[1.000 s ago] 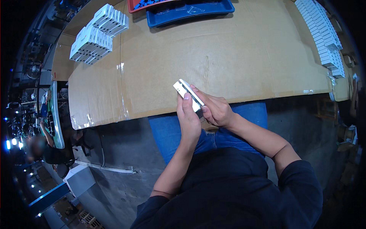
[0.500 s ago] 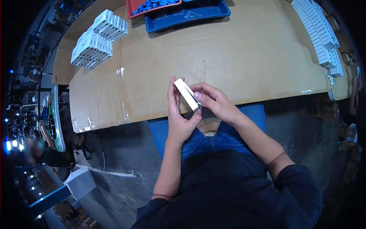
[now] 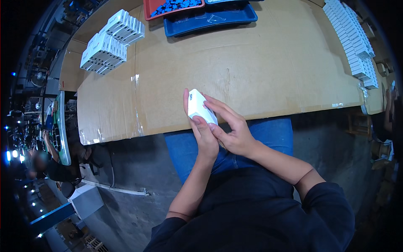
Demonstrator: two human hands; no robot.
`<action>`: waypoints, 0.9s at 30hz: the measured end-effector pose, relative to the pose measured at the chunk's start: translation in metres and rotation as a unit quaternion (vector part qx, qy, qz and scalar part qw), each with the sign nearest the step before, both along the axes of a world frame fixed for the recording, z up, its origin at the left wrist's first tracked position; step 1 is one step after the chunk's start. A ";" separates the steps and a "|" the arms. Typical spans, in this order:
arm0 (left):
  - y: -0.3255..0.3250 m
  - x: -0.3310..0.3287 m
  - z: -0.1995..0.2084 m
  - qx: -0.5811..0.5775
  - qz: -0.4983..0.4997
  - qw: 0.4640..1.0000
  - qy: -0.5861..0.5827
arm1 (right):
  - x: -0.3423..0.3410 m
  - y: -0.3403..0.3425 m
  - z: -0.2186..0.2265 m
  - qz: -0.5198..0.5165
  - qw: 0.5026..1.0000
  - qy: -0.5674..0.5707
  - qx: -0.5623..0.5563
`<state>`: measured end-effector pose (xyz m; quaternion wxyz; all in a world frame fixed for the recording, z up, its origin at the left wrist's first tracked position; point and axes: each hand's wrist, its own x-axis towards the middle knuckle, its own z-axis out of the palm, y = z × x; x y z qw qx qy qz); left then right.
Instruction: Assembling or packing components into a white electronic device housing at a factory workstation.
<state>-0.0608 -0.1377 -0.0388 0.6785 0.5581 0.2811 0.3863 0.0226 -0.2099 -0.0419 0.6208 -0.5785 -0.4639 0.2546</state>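
Note:
A small white box-shaped unit [image 3: 200, 110] with rounded corners is held between my two hands, just above the table's near edge. My left hand [image 3: 204, 136] wraps it from the left and below, fingers behind it and thumb on its near side. From the right, my right hand [image 3: 235, 131] grips it too, fingers lying across the top face and thumb at the near end. A small red mark shows on the top face beside my right fingertips, and a dark patch sits at the far end. The underside is hidden by my hands.
Stacked white units [image 3: 105, 52] stand at the far left of the cardboard-covered table [image 3: 176, 75], with a long row of white units [image 3: 350, 38] at the far right. At the back are a red tray [image 3: 153, 16] of small blue pieces and a blue tray [image 3: 180, 29]. Another person [image 3: 54, 168] is at far left.
The white unit has turned from edge-on so that its broad face shows. My right fingers have moved across its face, and my left thumb has shifted along its near side.

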 end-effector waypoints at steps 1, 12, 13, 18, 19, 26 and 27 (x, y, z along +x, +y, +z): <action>-0.001 0.001 0.003 0.029 0.013 0.999 -0.016 | -0.005 0.000 -0.002 -0.007 1.000 -0.016 0.025; -0.006 -0.004 0.004 0.075 0.019 0.995 -0.055 | -0.017 -0.003 -0.009 -0.043 0.989 -0.103 0.098; -0.006 -0.003 0.003 0.072 0.020 0.995 -0.060 | -0.017 -0.003 -0.009 -0.053 0.987 -0.115 0.104; -0.006 -0.004 0.000 0.078 0.014 0.995 -0.061 | -0.017 -0.004 -0.009 -0.067 0.981 -0.150 0.099; -0.006 -0.005 -0.001 0.075 0.013 0.995 -0.061 | -0.017 -0.004 -0.009 -0.070 0.981 -0.156 0.097; -0.009 -0.011 -0.009 0.065 0.022 0.994 -0.082 | -0.021 -0.007 -0.010 -0.048 0.983 -0.152 0.095; -0.007 -0.011 -0.010 0.065 0.022 0.994 -0.083 | -0.023 -0.006 -0.008 -0.032 0.990 -0.106 0.087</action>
